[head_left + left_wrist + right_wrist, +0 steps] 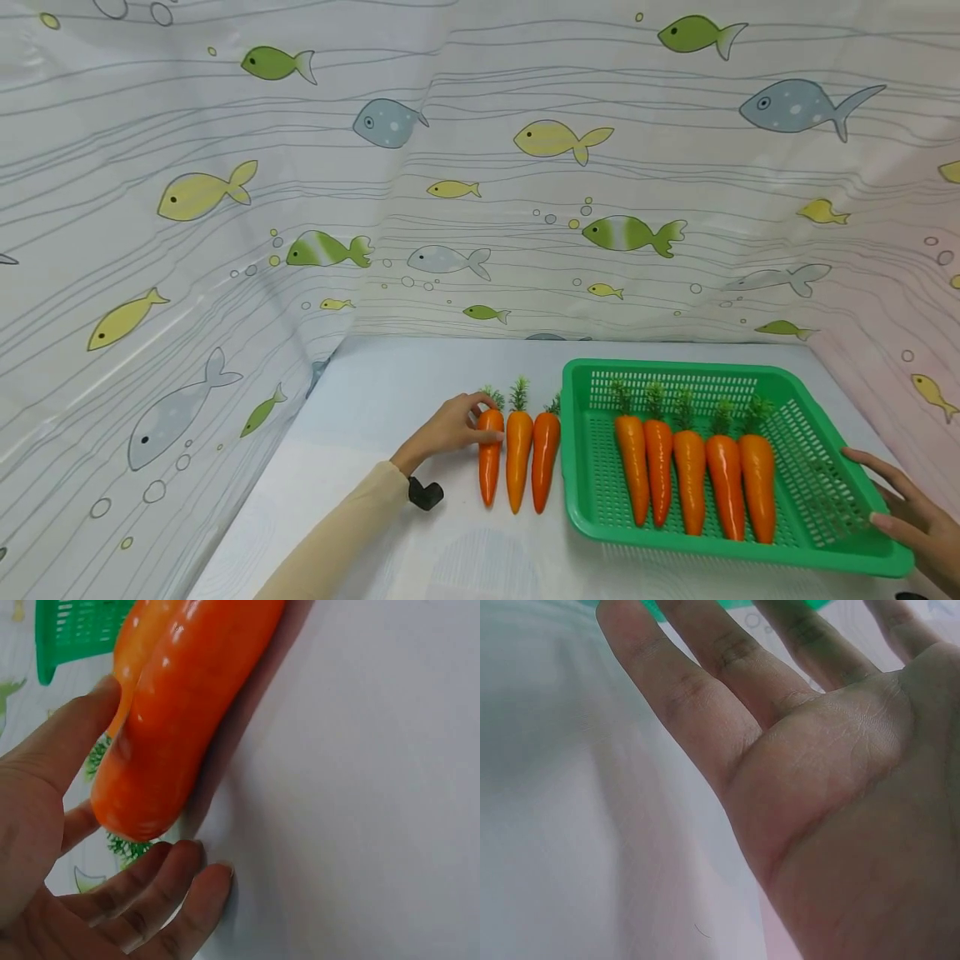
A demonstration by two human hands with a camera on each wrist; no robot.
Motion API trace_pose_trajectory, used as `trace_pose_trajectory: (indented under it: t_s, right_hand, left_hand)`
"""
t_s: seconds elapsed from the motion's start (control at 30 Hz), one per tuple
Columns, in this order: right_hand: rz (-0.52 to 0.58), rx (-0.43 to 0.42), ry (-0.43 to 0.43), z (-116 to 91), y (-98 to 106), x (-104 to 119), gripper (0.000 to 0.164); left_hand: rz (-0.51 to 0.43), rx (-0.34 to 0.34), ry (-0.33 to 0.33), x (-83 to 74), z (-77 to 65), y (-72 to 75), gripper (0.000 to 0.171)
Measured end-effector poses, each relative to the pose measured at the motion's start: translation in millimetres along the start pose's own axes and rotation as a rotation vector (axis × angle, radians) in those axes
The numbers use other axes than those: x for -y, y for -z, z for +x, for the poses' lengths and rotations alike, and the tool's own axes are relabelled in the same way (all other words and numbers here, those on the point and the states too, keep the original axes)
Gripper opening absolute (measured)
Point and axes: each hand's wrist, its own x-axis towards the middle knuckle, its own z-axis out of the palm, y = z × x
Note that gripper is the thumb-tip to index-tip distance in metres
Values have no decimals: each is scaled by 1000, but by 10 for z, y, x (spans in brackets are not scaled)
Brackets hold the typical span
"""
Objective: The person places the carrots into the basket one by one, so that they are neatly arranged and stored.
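My left hand [455, 422] is at the crown end of the leftmost loose carrot [489, 458], fingers spread round its top. In the left wrist view its thumb [79, 727] lies along the side of that carrot [180, 712], and the other fingers are bent loosely beyond the crown, with a gap showing. Two more carrots, an orange one [517, 458] and a redder one [545, 458], lie beside it on the table. My right hand [918, 517] has fingertips at the right rim of a green plastic basket [832, 450]; its fingers look extended in the right wrist view.
Several carrots [690, 475] with leafy green tops lie side by side inside the basket. The white table [420, 558] is backed by a fish-print curtain [487, 217]. A small black object [426, 494] sits by my left wrist.
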Motion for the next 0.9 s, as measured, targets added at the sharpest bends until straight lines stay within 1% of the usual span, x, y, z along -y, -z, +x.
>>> trace_pose_trajectory:
  t_s: [0.07, 0.23, 0.33, 0.43, 0.53, 0.7, 0.8, 0.9]
  right_hand:
    - [8, 9, 5, 1, 4, 5, 81]
    - [19, 19, 23, -2, -3, 17, 80]
    - [35, 24, 38, -2, -3, 20, 81]
    - [51, 22, 40, -1, -3, 27, 81]
    - [79, 28, 41, 2, 2, 33, 82]
    - [167, 60, 75, 5, 6, 30, 82]
    - [176, 64, 87, 8, 6, 26, 82]
    - [168, 62, 86, 12, 13, 18, 82]
  left_hand:
    - [-15, 4, 12, -4, 5, -8, 49]
    - [-96, 6, 48, -35, -5, -8, 46]
    - [-111, -5, 63, -55, -17, -2, 44]
    - [-118, -17, 68, -53, -26, 3, 43]
    - [-146, -20, 70, -45, -44, 10, 43]
    - [-193, -21, 78, -32, -76, 21, 42]
    - [-199, -39, 78, -24, -89, 36, 42]
    - [-226, -66, 77, -20, -98, 56, 43]
